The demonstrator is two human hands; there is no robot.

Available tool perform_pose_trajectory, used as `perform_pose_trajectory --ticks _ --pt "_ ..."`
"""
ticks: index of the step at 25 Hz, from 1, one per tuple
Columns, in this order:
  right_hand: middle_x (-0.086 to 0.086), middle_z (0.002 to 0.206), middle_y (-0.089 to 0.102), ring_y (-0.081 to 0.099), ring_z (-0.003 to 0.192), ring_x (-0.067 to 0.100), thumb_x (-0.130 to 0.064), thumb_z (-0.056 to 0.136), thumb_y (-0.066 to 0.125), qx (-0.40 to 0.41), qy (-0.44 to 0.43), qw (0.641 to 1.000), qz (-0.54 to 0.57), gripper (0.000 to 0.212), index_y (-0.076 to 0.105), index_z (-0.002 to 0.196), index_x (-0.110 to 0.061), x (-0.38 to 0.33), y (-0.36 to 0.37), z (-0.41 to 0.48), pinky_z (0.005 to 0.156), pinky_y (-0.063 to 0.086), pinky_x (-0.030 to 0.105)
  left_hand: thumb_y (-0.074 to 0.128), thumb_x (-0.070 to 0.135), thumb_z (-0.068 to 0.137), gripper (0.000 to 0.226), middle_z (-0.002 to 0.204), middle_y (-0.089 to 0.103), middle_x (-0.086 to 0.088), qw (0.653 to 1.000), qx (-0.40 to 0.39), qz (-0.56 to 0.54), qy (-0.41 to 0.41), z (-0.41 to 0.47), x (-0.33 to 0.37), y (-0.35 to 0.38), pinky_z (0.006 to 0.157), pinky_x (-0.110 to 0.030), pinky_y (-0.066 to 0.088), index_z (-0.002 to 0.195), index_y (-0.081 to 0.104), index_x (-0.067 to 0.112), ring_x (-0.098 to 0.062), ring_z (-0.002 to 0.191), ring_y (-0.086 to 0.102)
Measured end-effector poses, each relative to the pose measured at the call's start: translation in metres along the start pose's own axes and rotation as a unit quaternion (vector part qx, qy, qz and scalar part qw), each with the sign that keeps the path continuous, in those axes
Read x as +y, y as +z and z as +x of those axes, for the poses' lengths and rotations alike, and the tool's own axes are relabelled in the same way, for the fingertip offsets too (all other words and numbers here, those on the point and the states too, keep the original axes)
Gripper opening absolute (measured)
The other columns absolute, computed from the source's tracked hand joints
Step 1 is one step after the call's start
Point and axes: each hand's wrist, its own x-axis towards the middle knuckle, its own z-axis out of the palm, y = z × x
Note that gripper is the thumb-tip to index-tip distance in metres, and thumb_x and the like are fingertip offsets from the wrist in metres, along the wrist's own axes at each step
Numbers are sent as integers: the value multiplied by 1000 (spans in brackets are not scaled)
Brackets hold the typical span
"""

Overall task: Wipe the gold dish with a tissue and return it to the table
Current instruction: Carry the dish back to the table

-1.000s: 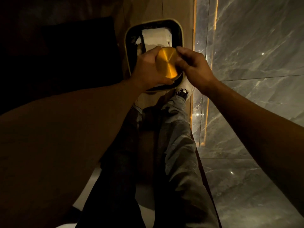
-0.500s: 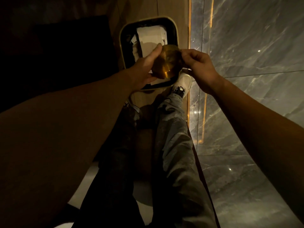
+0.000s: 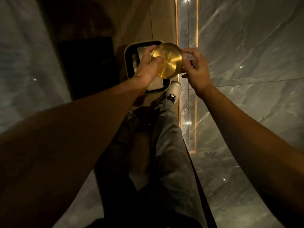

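Head cam: left hand [image 3: 148,68] pinches the gold dish [image 3: 167,60] by its edge, thumb on its face, above the bin [image 3: 127,63], probably so wiped bits drop in. Right hand [image 3: 195,69] sits just beside the rim, fingers loosely curled and holding nothing I can see; no tissue visible.

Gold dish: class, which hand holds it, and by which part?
The left hand holds the gold dish by its left rim, thumb on its face. The right hand is open beside it.

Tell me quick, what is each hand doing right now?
Left hand: closed on the gold dish, thumb across its face.
Right hand: fingers curled at the dish's right rim; no tissue visible, and grip cannot be told.
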Motion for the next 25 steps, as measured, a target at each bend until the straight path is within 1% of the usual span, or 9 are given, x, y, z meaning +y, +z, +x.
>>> perform_pose_trajectory --ticks 3,7,10,12,14,16,20,22,25 --pt "1 93 67 67 79 16 -30 99 49 51 -22 998 34 18 58 114 -25 -57 -8 -36 57 52 26 72 6 80 83 140 45 -5 995 -30 42 86 -59 35 -16 106 -39 50 148 27 22 -22 128 49" --pt "0 105 66 66 95 22 -28 98 52 50 -81 994 48 27 60 121 -16 -122 -7 -85 67 53 22 88 9 60 110 138 48 2 981 -17 88 172 -129 63 -56 105 -41 51 149 26 26 -19 128 52" --pt "0 114 63 65 97 13 -24 99 52 23 -123 992 34 30 60 125 -12 -177 6 -131 69 51 16 92 13 60 108 137 48 3 966 24 95 237 -186 76 -96 100 -38 55 148 31 24 -16 123 54" --pt "-7 110 63 64 92 -3 -17 99 51 9 -157 987 22 27 58 126 -17 -211 18 -166 68 50 12 93 20 59 108 141 45 0 955 42 98 278 -221 78 -124 101 -38 55 148 32 22 -13 125 51" --pt "-11 110 60 64 88 -8 -11 100 50 -9 -179 983 23 31 51 129 -21 -238 34 -199 67 50 10 93 24 59 109 135 41 6 943 59 104 311 -252 75 -153 103 -35 52 149 33 22 -10 125 47" --pt "-4 120 59 65 94 -3 -10 99 51 -29 -205 978 15 38 48 135 -19 -259 55 -228 68 50 9 93 27 60 107 132 40 11 933 73 99 339 -281 71 -188 102 -37 53 148 34 23 -9 124 47" --pt "1 133 55 63 114 19 -11 92 61 -106 -217 970 23 48 47 138 -19 -289 93 -269 81 55 18 92 32 61 102 144 47 2 917 113 83 375 -335 53 -242 100 -46 54 145 37 20 -17 128 52" --pt "0 133 54 63 112 19 -10 86 68 -134 -216 967 27 56 48 137 -19 -295 104 -282 86 57 25 91 31 62 97 141 50 2 911 135 83 380 -356 44 -256 104 -45 51 143 40 18 -16 127 53" --pt "-6 130 51 59 108 9 -3 78 74 -186 -225 956 -20 73 42 142 -16 -307 125 -297 83 56 18 92 30 61 95 138 53 4 903 182 76 381 -384 29 -274 106 -39 49 142 43 16 -13 125 54"
